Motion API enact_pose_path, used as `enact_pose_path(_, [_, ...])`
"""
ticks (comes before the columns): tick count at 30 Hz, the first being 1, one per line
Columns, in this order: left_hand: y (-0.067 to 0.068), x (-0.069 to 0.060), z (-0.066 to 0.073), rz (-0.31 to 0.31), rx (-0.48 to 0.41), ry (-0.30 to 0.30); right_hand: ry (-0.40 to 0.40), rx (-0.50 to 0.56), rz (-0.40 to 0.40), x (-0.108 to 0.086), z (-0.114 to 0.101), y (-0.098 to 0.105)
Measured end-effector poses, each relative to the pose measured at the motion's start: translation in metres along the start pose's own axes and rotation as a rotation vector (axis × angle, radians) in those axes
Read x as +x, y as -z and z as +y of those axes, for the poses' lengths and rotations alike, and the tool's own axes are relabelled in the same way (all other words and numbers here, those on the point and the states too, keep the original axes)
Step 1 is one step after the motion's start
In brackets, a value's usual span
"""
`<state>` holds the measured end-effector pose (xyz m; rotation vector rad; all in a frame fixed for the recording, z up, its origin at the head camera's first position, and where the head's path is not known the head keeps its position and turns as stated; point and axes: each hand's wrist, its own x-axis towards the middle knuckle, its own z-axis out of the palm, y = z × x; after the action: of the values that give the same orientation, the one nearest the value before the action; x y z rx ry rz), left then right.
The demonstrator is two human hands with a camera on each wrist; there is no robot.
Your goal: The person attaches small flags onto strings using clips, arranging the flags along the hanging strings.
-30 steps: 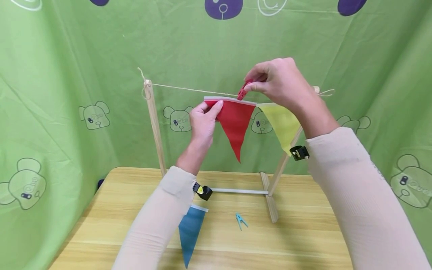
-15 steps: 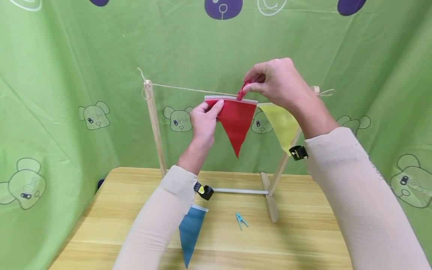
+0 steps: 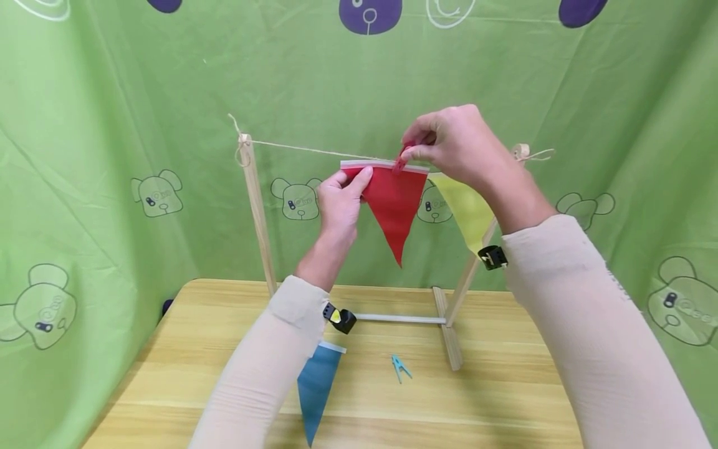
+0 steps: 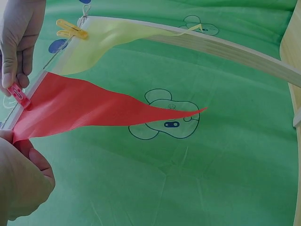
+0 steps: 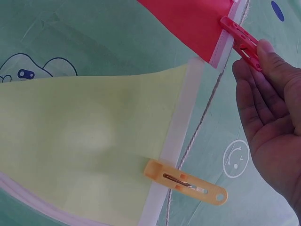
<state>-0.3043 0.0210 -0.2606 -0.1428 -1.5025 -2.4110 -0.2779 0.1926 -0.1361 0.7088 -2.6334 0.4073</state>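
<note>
My left hand (image 3: 340,199) pinches the upper left corner of a red pennant (image 3: 397,202), thumb in front of its white top band. With thumb and fingertips, my right hand (image 3: 451,143) holds a red clothespin (image 3: 400,161); its jaws overlap the pennant's band at the string (image 3: 320,150). In the right wrist view the clothespin (image 5: 240,42) sits across the band, its handle ends between thumb and fingers. A yellow pennant (image 5: 94,136) hangs to the right, fixed to the string by an orange-yellow clothespin (image 5: 186,182).
The string runs between two wooden posts (image 3: 257,212). A white bar (image 3: 398,318) joins the stand low down. On the wooden table (image 3: 505,386) lie a blue pennant (image 3: 320,386), partly behind my left sleeve, and a light blue clothespin (image 3: 401,368). Green printed cloth (image 3: 168,93) surrounds it.
My right hand has moved slightly down, bringing the red clothespin lower over the pennant's white band. My left hand stays nearly still; the pennant's tip sways a little.
</note>
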Motion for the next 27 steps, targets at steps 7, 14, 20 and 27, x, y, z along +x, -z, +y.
enact_pose_path(7, [0.0007, 0.0005, -0.0002, -0.003, -0.003, 0.002, 0.008, 0.008, -0.011, 0.0007, 0.0000, -0.0024])
enact_pose_path(14, [0.0001, 0.0010, 0.0008, -0.006, -0.011, 0.006, 0.011, 0.009, -0.020, 0.0016, -0.0001, -0.0025])
enact_pose_path(20, [0.0010, 0.0006, 0.0008, -0.019, -0.023, 0.014, 0.006, 0.008, -0.045, 0.0025, 0.0010, -0.0046])
enact_pose_path(27, [0.0021, 0.0025, -0.0012, -0.017, -0.028, 0.019, -0.004, 0.011, -0.080, 0.0035, 0.0004, -0.0051])
